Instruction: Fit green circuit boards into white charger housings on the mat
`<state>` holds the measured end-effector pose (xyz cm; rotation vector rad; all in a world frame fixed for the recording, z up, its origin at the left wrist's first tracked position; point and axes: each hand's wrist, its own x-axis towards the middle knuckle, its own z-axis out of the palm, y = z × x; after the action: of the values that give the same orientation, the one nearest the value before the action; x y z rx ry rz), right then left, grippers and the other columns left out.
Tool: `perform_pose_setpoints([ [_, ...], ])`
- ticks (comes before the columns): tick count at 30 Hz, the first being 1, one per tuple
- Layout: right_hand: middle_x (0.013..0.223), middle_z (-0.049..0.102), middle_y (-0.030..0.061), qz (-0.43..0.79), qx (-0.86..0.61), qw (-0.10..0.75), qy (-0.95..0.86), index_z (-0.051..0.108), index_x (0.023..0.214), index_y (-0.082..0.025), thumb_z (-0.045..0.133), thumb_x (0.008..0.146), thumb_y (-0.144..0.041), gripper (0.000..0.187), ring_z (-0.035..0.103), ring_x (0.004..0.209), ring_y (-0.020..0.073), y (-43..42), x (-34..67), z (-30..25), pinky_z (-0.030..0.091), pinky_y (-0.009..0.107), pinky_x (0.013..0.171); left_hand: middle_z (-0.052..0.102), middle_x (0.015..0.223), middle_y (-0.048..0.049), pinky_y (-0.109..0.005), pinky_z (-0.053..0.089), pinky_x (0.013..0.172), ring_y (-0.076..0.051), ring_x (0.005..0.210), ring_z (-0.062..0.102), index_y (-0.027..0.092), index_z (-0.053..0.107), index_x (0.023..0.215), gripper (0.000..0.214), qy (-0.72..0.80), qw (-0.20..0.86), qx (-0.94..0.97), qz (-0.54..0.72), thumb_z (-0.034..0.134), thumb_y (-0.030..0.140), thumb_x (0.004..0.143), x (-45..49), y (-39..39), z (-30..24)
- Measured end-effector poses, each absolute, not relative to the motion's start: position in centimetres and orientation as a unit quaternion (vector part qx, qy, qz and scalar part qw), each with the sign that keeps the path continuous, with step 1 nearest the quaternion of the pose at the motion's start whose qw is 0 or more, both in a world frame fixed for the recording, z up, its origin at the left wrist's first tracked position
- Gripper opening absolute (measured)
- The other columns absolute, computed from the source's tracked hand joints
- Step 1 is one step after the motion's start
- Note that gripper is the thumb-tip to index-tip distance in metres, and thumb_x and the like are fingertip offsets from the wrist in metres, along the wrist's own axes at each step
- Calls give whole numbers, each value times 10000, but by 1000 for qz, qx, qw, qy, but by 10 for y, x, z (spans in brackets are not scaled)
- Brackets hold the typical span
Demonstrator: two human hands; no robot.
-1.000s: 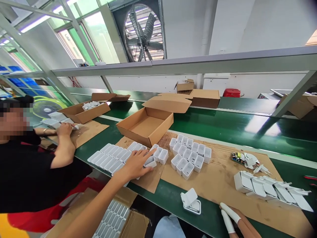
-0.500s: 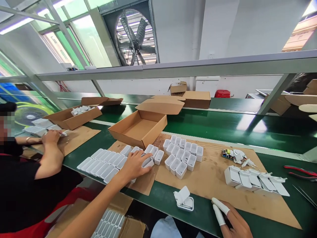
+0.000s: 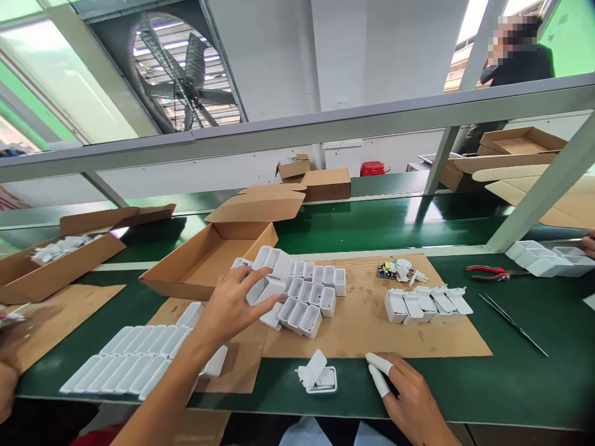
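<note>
My left hand (image 3: 235, 303) grips several small white plastic cases (image 3: 267, 279), tilted up beside the rows of open white cases (image 3: 302, 297) on the cardboard sheet; the palm hides part of them. My right hand (image 3: 404, 393) rests at the front of the green table, two fingers in white finger cots, with nothing in it. Left of it sits a single white case (image 3: 323, 381) with a loose white part leaning over it. Farther right is a row of white cases with flaps (image 3: 425, 305). Behind that row lie a small circuit board (image 3: 387, 270) and white pieces.
More white cases (image 3: 125, 356) stand in rows at the left, by my forearm. An open cardboard box (image 3: 204, 266) is behind my left hand. Red-handled pliers (image 3: 495, 272) and tweezers (image 3: 514, 325) lie at right. Other people's hands (image 3: 589, 243) show at both edges.
My left hand has carried several white cases to the right, up against the rows on the cardboard. My right hand stays near the table's front edge. The view has turned right.
</note>
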<state>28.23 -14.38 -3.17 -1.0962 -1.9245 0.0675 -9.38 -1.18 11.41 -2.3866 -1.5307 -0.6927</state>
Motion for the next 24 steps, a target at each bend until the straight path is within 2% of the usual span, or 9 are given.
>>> perform_pose_setpoints([
  [6, 1103, 776, 115, 10, -445, 438, -781, 658, 1346, -190, 405, 829, 29, 616, 762, 953, 229, -146, 281, -35, 680, 331, 793, 691, 1127, -100, -460, 531, 929, -315, 1057, 653, 297, 701, 1346, 509, -443, 47, -871, -204, 692, 581, 924, 20, 53, 141],
  [12, 1094, 772, 125, 20, -445, 440, -780, 653, 1310, -178, 447, 698, 5, 671, 751, 932, 259, -144, 280, -51, 678, 376, 809, 677, 1183, -106, -459, 499, 961, -326, 1133, 630, 314, 672, 1388, 522, -423, 13, -902, -81, 735, 485, 899, 124, 77, 115],
  [19, 1113, 769, 139, 51, -423, 437, -792, 675, 1277, -160, 501, 617, -37, 694, 748, 927, 282, -140, 280, -69, 670, 394, 811, 702, 1198, -152, -527, 506, 980, -374, 1158, 645, 274, 688, 1377, 502, -438, 17, -899, -22, 719, 440, 903, 138, 80, 81],
  [24, 1092, 768, 148, 51, -424, 444, -788, 689, 1175, -164, 505, 629, -34, 591, 755, 918, 293, -140, 280, -69, 674, 410, 796, 691, 1286, -192, -568, 503, 1020, -406, 1229, 634, 243, 672, 1412, 575, -437, 8, -900, 5, 761, 481, 897, 135, 76, 73],
])
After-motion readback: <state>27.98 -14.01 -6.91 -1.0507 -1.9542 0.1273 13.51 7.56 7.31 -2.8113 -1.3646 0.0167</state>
